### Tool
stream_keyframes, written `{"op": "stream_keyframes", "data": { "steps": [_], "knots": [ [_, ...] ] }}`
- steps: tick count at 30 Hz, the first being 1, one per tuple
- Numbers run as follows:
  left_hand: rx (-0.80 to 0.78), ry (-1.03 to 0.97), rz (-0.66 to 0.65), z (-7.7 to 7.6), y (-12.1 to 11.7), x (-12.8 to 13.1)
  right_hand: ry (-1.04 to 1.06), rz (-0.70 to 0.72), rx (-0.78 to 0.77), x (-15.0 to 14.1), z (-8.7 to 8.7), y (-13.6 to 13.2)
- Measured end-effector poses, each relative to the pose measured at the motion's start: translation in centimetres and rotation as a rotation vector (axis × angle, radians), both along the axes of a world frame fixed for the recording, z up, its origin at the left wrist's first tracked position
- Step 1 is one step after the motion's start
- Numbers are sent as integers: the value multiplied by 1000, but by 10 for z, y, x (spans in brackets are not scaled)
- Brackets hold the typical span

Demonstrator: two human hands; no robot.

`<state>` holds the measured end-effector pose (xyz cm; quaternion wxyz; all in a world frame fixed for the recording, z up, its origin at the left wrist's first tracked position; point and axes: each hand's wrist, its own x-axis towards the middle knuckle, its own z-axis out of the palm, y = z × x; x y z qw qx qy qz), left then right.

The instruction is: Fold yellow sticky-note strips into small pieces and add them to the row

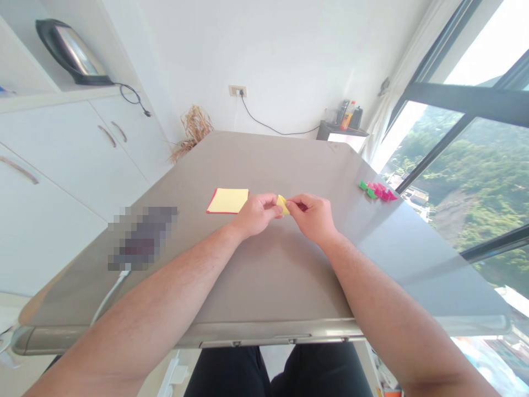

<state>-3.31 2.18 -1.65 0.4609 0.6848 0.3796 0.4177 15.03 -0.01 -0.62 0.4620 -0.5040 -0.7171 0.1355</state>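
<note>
Both my hands meet over the middle of the grey table (264, 264). My left hand (257, 212) and my right hand (313, 216) are closed, pinching a small folded yellow paper piece (282, 204) between their fingertips. A stack of square paper sheets (228, 200), yellow on top with a red edge, lies flat just left of my left hand. Several small folded paper pieces (378, 191), pink and green, sit in a cluster near the table's right edge.
A blurred patch (142, 237) covers something on the table's left part. White cabinets (61, 160) stand at the left with a kettle (72, 52) on top. A large window (467, 165) runs along the right. A low stand with bottles (345, 124) is beyond the table.
</note>
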Motion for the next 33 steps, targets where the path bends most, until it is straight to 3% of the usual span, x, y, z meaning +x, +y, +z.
{"op": "stream_keyframes", "data": {
  "steps": [6, 15, 26, 33],
  "knots": [
    [22, 47, 35, 0, 1, -2, -116, 15, 17, 3, 1, 1],
    [74, 122, 26, -1, 0, -1, -325, -95, 15, 0, 5, -1],
    [79, 107, 76, -1, 1, -2, -269, -57, -27, -1, 6, -4],
    [-6, 29, 48, 3, 1, -3, -196, -25, -22, 0, 4, -3]
  ]
}}
